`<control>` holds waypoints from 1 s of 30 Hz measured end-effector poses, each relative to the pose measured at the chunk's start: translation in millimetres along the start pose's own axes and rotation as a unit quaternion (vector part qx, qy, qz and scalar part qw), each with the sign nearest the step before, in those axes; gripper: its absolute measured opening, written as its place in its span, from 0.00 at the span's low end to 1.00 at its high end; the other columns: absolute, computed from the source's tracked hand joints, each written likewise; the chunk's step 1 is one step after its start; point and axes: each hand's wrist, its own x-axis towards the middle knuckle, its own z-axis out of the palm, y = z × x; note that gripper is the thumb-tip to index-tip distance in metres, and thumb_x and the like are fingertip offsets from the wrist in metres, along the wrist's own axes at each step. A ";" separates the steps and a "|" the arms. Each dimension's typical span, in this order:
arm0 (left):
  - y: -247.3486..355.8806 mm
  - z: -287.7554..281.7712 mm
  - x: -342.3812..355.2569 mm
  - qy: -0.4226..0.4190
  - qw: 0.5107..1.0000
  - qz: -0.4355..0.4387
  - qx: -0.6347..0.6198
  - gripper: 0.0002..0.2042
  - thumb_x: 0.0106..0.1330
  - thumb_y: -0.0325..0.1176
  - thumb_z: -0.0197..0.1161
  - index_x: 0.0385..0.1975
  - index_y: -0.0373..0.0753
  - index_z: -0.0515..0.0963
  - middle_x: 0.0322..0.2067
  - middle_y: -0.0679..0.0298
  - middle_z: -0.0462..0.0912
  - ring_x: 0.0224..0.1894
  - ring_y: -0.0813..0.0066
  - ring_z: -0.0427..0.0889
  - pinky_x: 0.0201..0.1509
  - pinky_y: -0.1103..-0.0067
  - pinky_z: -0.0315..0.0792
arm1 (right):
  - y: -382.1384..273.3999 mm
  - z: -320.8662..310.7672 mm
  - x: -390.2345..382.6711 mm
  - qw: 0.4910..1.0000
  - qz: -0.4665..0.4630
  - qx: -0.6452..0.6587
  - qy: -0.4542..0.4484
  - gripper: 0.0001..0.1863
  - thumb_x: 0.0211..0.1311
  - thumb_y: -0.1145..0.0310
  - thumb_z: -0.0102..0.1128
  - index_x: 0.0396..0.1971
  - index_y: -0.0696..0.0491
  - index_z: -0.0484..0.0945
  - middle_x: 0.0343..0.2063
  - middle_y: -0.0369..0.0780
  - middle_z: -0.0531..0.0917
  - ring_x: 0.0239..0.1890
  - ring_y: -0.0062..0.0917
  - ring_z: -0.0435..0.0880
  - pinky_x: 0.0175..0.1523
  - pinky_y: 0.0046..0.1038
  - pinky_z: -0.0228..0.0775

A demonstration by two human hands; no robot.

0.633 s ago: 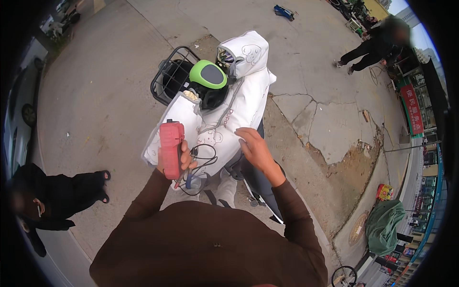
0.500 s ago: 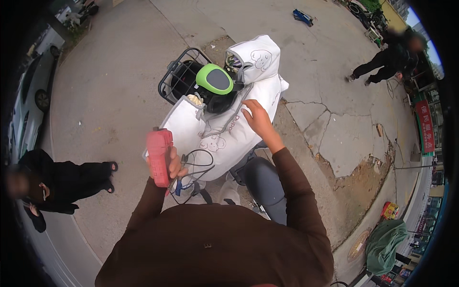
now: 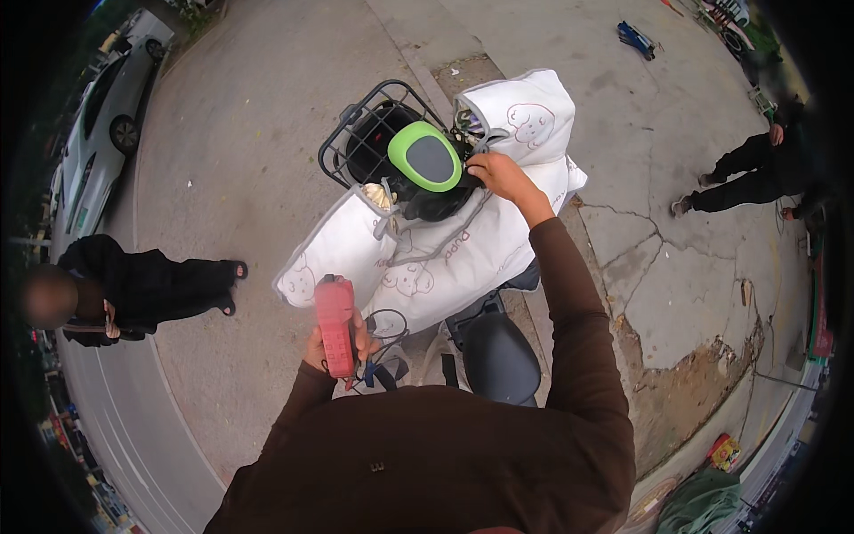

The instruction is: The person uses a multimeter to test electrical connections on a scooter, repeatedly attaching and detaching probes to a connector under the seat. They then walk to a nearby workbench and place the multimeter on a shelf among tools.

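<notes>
My left hand (image 3: 362, 338) is wrapped round a red handheld meter-like device (image 3: 336, 325) with a keypad-like face; thin dark cables (image 3: 389, 325) loop beside it. Ahead of me stands a scooter with a green-rimmed grey dash panel (image 3: 425, 156). A white padded windshield cover (image 3: 507, 236) with dog drawings and grey edging drapes over its front and handlebars. My right hand (image 3: 500, 175) reaches to the right side of the dash panel, fingertips pinched together at the cover's opening. What they grip is hidden.
A black wire basket (image 3: 342, 147) sits at the scooter's front, and its dark seat (image 3: 500, 356) is near me. One person in black (image 3: 169, 285) stands at left, another (image 3: 756, 173) at right. Beyond are a parked car (image 3: 102, 133), broken pavement (image 3: 685, 356) and a green tarp (image 3: 703, 503).
My right hand has moved forward from above the cover to beside the dash panel, its fingers closing. My left hand still holds the red device. The whole view has shifted.
</notes>
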 end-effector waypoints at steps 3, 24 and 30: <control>-1.6 7.3 12.4 -0.008 1.000 -0.019 0.009 0.36 0.55 0.70 0.62 0.46 0.41 0.67 0.27 0.62 0.76 0.26 0.69 0.77 0.42 0.71 0.63 | -5.2 -1.8 -10.7 0.996 -0.030 -0.031 0.077 0.17 0.59 0.67 0.64 0.47 0.57 0.80 0.39 0.47 0.83 0.48 0.43 0.77 0.53 0.37 0.71; -16.8 9.7 78.8 -0.072 0.984 -0.162 -0.029 0.29 0.69 0.57 0.55 0.53 0.34 0.71 0.39 0.52 0.82 0.39 0.60 0.83 0.50 0.69 0.76 | 28.2 17.3 2.3 0.983 0.089 0.128 -0.099 0.21 0.69 0.53 0.56 0.37 0.61 0.78 0.30 0.48 0.84 0.36 0.46 0.82 0.41 0.41 0.71; -11.8 89.8 161.7 -0.059 0.975 -0.213 -0.003 0.30 0.70 0.55 0.56 0.56 0.32 0.69 0.43 0.51 0.81 0.44 0.57 0.84 0.52 0.68 0.78 | 16.0 30.4 -9.5 0.992 -0.022 -0.102 0.077 0.12 0.62 0.63 0.61 0.40 0.54 0.80 0.31 0.44 0.84 0.37 0.40 0.84 0.42 0.40 0.71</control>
